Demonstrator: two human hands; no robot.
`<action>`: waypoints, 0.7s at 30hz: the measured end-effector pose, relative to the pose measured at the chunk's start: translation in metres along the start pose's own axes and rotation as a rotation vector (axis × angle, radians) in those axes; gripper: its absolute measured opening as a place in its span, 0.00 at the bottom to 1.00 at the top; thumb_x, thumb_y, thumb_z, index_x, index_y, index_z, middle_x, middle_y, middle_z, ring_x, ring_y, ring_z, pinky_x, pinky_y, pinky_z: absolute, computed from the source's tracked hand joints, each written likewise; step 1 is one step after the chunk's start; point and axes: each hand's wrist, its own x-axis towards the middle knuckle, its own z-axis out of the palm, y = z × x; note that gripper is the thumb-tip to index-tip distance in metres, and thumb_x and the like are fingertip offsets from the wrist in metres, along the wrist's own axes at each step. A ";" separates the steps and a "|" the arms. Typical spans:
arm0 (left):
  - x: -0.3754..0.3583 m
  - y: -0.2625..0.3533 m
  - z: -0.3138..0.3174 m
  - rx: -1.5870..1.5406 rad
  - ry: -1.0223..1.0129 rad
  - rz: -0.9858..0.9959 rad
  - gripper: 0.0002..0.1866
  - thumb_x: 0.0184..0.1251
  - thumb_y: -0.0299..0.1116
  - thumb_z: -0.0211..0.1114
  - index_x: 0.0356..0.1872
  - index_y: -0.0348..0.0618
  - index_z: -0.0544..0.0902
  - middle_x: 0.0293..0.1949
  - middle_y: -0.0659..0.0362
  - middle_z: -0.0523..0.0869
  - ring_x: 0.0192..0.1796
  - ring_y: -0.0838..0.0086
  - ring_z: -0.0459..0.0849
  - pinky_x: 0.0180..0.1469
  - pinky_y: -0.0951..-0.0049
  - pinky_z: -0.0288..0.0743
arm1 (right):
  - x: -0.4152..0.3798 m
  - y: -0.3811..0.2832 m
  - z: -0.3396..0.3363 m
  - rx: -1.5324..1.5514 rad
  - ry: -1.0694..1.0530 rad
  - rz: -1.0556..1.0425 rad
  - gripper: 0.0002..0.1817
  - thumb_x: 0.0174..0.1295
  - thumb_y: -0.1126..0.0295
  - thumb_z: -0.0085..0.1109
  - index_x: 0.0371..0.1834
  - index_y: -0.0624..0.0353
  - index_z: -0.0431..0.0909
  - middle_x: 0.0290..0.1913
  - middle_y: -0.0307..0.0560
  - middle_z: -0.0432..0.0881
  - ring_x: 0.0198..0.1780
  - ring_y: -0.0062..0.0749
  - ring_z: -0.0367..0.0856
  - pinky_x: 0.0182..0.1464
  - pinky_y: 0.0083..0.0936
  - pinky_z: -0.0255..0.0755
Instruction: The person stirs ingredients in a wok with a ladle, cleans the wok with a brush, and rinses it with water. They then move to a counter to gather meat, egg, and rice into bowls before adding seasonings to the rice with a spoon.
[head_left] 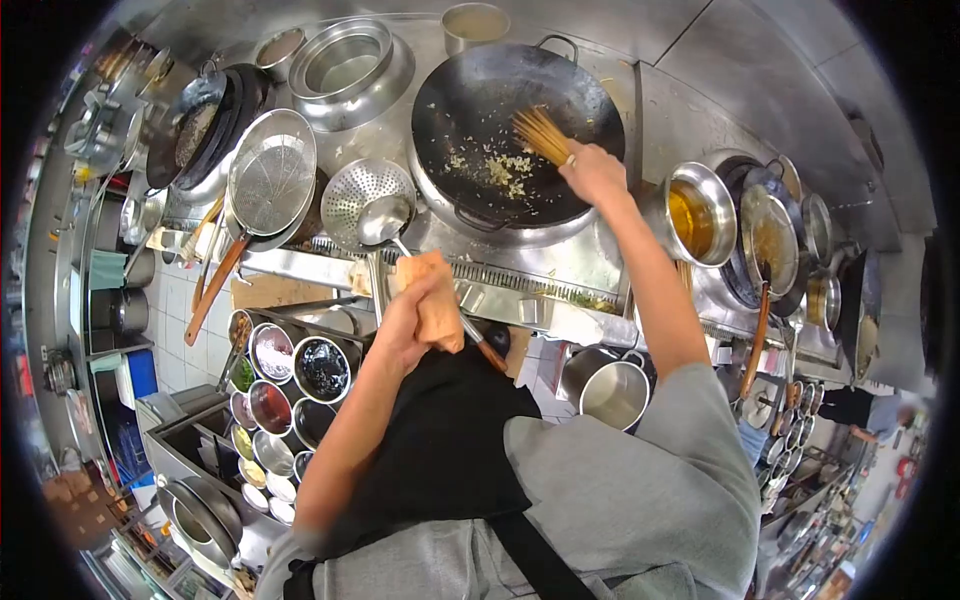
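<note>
My right hand [594, 172] is closed around a bamboo wok brush [543, 136], its bristles down in the black wok [455, 90]. Bits of chopped garlic-like food [508, 172] lie scattered over the wok's bottom, left of the brush. Nearer my body, my left hand [402, 328] grips a folded orange cloth [430, 290]. A ladle [384, 219] has its shaft running under this cloth, with the wooden end showing on the far side; I cannot tell whether my fingers hold the shaft too. The ladle's bowl rests in a perforated skimmer [345, 195] at the wok's left.
A mesh strainer [272, 165] with a wooden handle lies left of the skimmer. Right of the wok stands a steel pot of amber oil [690, 218]. Seasoning containers [270, 405] fill the lower left. An empty pot [614, 393] stands below the stove edge; another person [878, 415] is far right.
</note>
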 end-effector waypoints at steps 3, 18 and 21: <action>0.047 0.008 0.010 -0.009 -0.035 0.045 0.26 0.70 0.53 0.59 0.57 0.43 0.72 0.46 0.58 0.81 0.49 0.70 0.81 0.53 0.67 0.76 | -0.047 -0.045 0.001 0.129 -0.003 -0.146 0.28 0.61 0.52 0.58 0.65 0.43 0.70 0.46 0.57 0.80 0.48 0.53 0.82 0.51 0.45 0.76; 0.187 -0.010 0.032 0.119 0.068 -0.090 0.15 0.55 0.33 0.60 0.44 0.44 0.70 0.32 0.49 0.80 0.26 0.55 0.83 0.21 0.48 0.73 | -0.050 -0.002 -0.008 -0.073 -0.279 0.046 0.20 0.61 0.59 0.56 0.57 0.45 0.76 0.46 0.53 0.85 0.48 0.50 0.84 0.48 0.43 0.78; 0.177 -0.014 0.035 0.123 0.037 0.032 0.14 0.56 0.31 0.60 0.43 0.43 0.70 0.30 0.50 0.80 0.25 0.57 0.83 0.19 0.52 0.74 | -0.047 -0.047 -0.035 0.002 -0.217 0.021 0.18 0.61 0.57 0.56 0.54 0.47 0.77 0.45 0.54 0.85 0.47 0.51 0.83 0.48 0.44 0.78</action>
